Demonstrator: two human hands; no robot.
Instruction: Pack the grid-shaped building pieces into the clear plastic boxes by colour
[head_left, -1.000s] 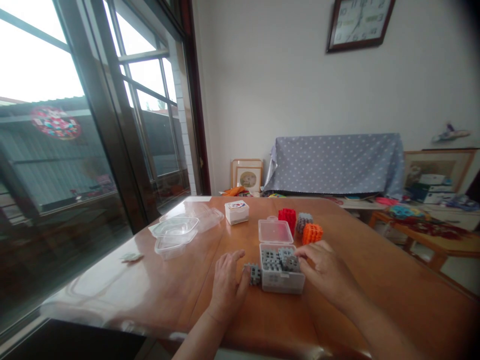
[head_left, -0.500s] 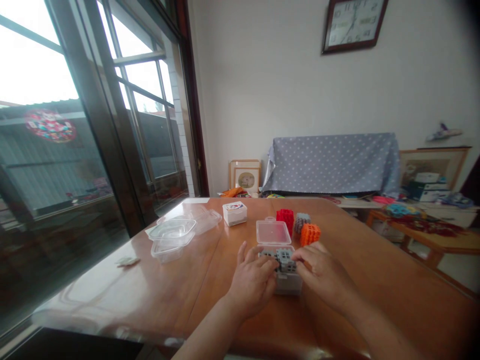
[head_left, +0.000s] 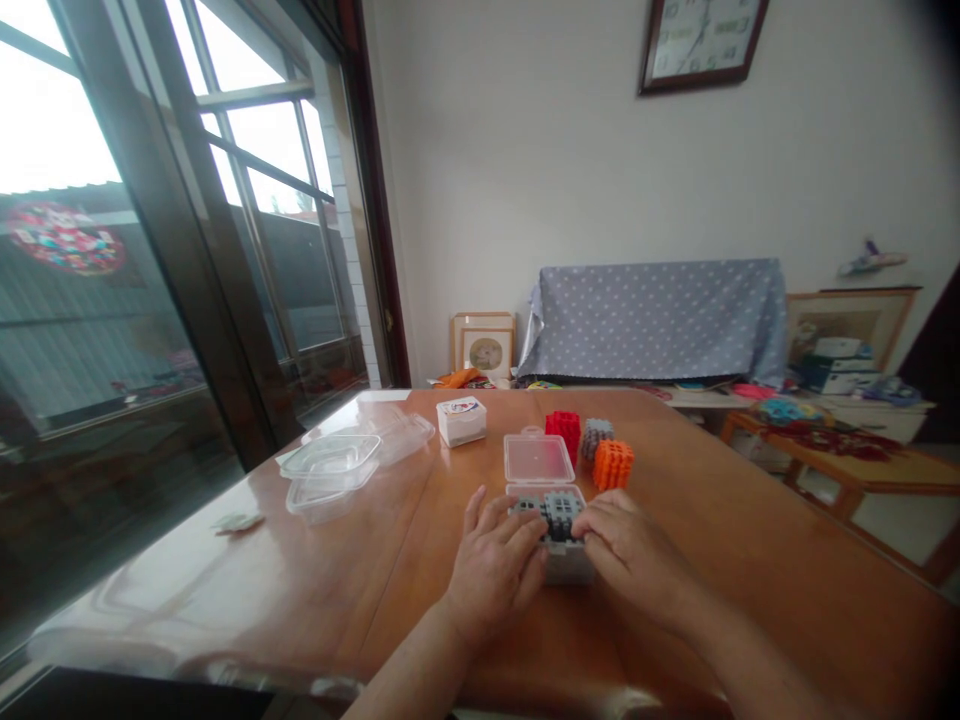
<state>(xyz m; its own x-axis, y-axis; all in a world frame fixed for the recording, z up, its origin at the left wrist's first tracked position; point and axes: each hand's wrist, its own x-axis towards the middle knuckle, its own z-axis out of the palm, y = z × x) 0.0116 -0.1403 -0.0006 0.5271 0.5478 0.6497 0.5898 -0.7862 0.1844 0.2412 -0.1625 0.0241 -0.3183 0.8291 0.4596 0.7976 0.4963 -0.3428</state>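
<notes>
A clear plastic box (head_left: 568, 572) stands in front of me on the table, its hinged lid (head_left: 538, 458) folded back on the far side. Grey window-patterned building blocks (head_left: 559, 507) fill its opening. My left hand (head_left: 499, 555) curls its fingers over the blocks at the left side, one finger lifted. From the right, my right hand (head_left: 622, 540) pinches the edge of a grey block at the box's rim. The fingertips partly hide the blocks. Just beyond the box are a red block stack (head_left: 562, 433), a grey stack (head_left: 598, 438) and an orange stack (head_left: 613, 464).
A white lidded box (head_left: 461, 422) stands farther back on the wooden table (head_left: 405, 580). Clear plastic containers (head_left: 330, 475) lie piled at the left, with a small pale packet (head_left: 238, 523) nearer the table's left edge. A window is on the left.
The grey block at my right fingertips has gone down and sits lower in the box. Both hands stay at the box. The whole view has shifted slightly.
</notes>
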